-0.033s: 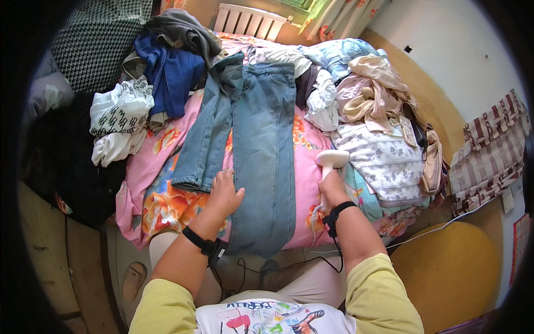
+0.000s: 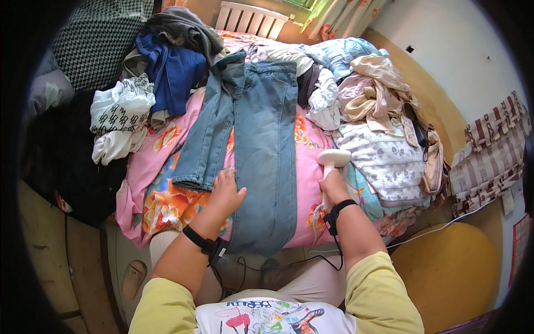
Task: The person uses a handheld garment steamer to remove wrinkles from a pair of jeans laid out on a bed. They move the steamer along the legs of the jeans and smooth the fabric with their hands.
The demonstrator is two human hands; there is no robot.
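A pair of blue jeans [image 2: 264, 150] lies on the bed, waist at the far end. One leg runs straight towards me over the bed's near edge; the other is angled left, its hem short of that edge. My left hand [image 2: 227, 193] is held palm down between the two legs, fingers stretched out and holding nothing. Whether it touches the cloth I cannot tell. To the right of the jeans, my right hand [image 2: 332, 186] grips the handle of a white handheld garment steamer [image 2: 335, 157]. Its head points away from me, apart from the jeans.
A pink flowered bedspread [image 2: 309, 192] shows around the jeans. Heaped clothes flank them, including a blue garment [image 2: 169, 75] at left and beige clothing [image 2: 372, 89] at right. A white cord [image 2: 439, 227] runs to the right wall. A round yellow board [image 2: 445, 273] stands at lower right.
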